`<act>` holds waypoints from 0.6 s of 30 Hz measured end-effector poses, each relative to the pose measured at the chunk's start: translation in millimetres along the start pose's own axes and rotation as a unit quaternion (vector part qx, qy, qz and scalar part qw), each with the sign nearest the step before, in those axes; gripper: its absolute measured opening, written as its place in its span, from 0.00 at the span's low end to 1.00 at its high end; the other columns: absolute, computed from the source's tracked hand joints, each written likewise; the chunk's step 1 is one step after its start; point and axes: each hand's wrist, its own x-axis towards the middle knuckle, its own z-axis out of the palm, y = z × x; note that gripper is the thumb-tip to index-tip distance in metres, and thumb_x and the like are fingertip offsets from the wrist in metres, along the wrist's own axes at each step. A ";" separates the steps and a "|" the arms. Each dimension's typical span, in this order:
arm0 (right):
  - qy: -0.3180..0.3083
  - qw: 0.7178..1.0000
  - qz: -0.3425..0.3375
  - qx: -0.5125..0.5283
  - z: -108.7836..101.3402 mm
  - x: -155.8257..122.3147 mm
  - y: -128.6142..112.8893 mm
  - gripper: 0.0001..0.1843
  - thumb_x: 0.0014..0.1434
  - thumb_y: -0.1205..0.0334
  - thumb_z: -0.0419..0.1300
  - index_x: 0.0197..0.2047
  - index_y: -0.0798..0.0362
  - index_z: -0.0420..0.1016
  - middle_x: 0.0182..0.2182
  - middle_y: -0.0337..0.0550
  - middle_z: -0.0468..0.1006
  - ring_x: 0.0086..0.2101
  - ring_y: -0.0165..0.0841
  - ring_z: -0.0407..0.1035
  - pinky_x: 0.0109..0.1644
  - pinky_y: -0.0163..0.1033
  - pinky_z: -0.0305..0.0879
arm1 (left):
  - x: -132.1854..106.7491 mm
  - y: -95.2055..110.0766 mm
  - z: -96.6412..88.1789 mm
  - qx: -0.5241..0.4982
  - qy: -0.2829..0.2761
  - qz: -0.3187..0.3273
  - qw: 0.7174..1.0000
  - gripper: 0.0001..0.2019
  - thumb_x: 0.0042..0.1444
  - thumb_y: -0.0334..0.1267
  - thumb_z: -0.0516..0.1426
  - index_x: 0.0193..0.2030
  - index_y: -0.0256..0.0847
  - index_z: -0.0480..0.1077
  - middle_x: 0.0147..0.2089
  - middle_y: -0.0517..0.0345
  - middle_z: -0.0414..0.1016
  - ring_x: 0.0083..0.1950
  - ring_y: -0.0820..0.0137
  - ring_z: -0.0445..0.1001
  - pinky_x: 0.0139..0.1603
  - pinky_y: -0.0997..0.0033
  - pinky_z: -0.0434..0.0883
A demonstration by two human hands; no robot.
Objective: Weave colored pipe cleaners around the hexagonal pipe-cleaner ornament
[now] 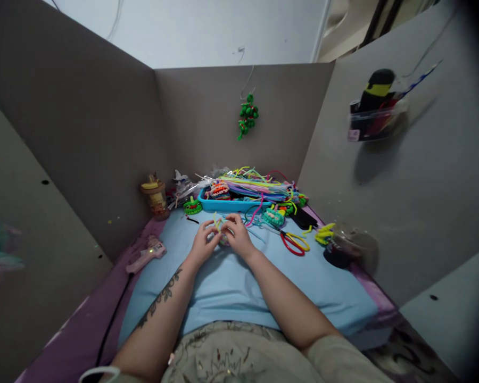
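Note:
My left hand point(203, 242) and my right hand point(237, 236) meet over the light blue mat point(263, 282), fingers curled round a small pale pipe-cleaner piece point(220, 229) held between them. A thin yellow-green strand sticks up from it. Most of the piece is hidden by my fingers. Just beyond my hands stands a blue tray point(233, 205) heaped with bright pipe cleaners point(255, 183).
A pink glue gun point(147, 254) lies at the left with its black cord. Red-and-yellow scissors point(294, 242) rest right of my hands. A small jar point(156, 198) stands back left, a dark round container point(343, 249) at the right. Grey partition walls enclose the desk; a green ornament point(247, 116) hangs behind.

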 end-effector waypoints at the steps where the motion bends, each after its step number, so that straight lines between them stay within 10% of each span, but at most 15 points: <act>1: 0.003 1.000 0.003 -0.004 0.1 -0.4 0.3 0.08 0.53 0.73 0.54 0.31 0.52 0.73 0.44 0.46 0.64 0.44 0.35 0.63 0.52 0.42 0.61 | 0.0 0.7 0.1 -0.009 -0.005 -0.007 1.000 0.07 0.55 0.41 0.56 0.36 0.41 0.72 0.52 0.48 0.65 0.58 0.61 0.64 0.59 0.56 0.62; 9: -0.046 0.999 0.015 -0.009 0.4 1.7 -0.8 0.08 0.53 0.72 0.54 0.31 0.52 0.72 0.35 0.43 0.70 0.41 0.36 0.65 0.49 0.43 0.62 | -0.4 1.5 3.2 -0.113 -0.025 -0.080 0.990 0.07 0.53 0.39 0.56 0.30 0.39 0.71 0.47 0.49 0.66 0.51 0.64 0.68 0.44 0.67 0.72; 18: -0.096 0.994 0.058 0.013 4.9 -1.7 0.0 0.21 0.51 0.70 0.57 0.50 0.50 0.67 0.43 0.43 0.75 0.40 0.35 0.69 0.47 0.41 0.65 | 1.3 -5.4 6.2 -0.064 -0.001 -0.050 0.997 0.04 0.52 0.32 0.55 0.29 0.39 0.71 0.44 0.51 0.68 0.48 0.66 0.68 0.51 0.64 0.68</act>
